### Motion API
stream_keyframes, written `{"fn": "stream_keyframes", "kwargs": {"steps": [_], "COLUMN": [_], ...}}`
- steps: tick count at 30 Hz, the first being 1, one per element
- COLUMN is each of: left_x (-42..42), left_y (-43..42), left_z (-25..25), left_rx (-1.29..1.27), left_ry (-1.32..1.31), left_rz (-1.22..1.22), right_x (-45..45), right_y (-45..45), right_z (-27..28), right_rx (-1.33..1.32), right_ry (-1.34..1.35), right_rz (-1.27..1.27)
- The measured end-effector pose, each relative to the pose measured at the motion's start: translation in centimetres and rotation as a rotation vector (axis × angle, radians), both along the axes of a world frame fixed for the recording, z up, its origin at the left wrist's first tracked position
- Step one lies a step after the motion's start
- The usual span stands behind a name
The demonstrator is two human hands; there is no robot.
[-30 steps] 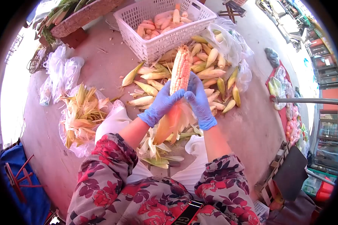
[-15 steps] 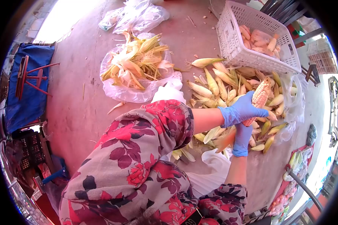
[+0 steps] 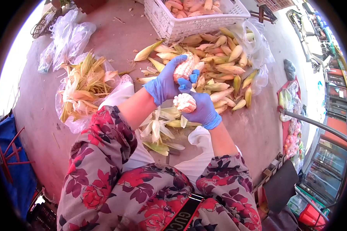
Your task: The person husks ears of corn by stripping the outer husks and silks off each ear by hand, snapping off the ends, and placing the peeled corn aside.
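Observation:
Both my hands wear blue gloves and are close together over a pile of corn. My left hand [image 3: 164,83] is closed around a husked corn cob [image 3: 183,68] with pale pinkish kernels. Just below it, my right hand [image 3: 203,110] is wrapped round another husked cob end [image 3: 184,102], whose whitish kernels stick out to the left. Blue fingertips overlap the lower part of the upper cob. Whether the two pieces join behind the gloves is hidden. Loose husks [image 3: 155,131] lie beneath my hands, and unhusked corn [image 3: 229,69] is heaped beyond them.
A white plastic crate [image 3: 204,24] at the back holds husked cobs. To the left, a plastic bag carries a mound of stripped husks [image 3: 85,90]. Crumpled clear bags [image 3: 67,36] lie farther back, and another clear bag [image 3: 260,50] is right of the pile.
The view has swung right, so the pile and crate appear farther left. My hands have drawn nearer my body. A second cob end now shows in my right hand, where an orange blur was before.

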State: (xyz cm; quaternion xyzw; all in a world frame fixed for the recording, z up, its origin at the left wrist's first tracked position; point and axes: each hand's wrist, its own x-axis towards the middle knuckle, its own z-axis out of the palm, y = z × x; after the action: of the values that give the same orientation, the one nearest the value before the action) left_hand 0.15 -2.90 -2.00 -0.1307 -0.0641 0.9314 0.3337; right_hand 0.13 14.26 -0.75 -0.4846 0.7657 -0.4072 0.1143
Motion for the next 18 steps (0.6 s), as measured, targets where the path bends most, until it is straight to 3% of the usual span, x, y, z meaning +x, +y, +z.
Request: {"fn": "stream_keyframes", "kwargs": {"steps": [2,5,6,12,14,17,18], "left_x": [0.6,0.8,0.7,0.5,0.5,0.5,0.8], "left_y": [-0.2,0.4,-0.1,0.1,-0.1,0.5,0.3], "left_z": [0.6,2.3,0.9,1.3,1.4,2.7,3.0], "left_rx": [-0.103,-0.288,-0.161,-0.149,-0.417,-0.883,-1.006], "left_ry": [0.203,-0.002,0.114,0.025,0.077,0.546,0.575], "left_rz": [-0.054,0.173,0.129,0.239,0.246,0.204,0.152], "right_x": [0.4,-0.1,-0.1,-0.4,-1.3,-3.2,-3.6], "right_y": [0.4,0.4,0.5,1.7,2.3,3.1,3.5], "right_z": [0.0,0.1,-0.3,-0.1,-1.1,-0.3,-0.2], "right_rx": [0.02,0.009,0.027,-0.044,-0.096,-0.393,-0.52], "right_ry": [0.053,0.011,-0.048,-0.41,-0.389,-0.52,-0.613], "right_rz": [-0.027,-0.121,-0.161,-0.215,-0.336,-0.567,-0.658]}}
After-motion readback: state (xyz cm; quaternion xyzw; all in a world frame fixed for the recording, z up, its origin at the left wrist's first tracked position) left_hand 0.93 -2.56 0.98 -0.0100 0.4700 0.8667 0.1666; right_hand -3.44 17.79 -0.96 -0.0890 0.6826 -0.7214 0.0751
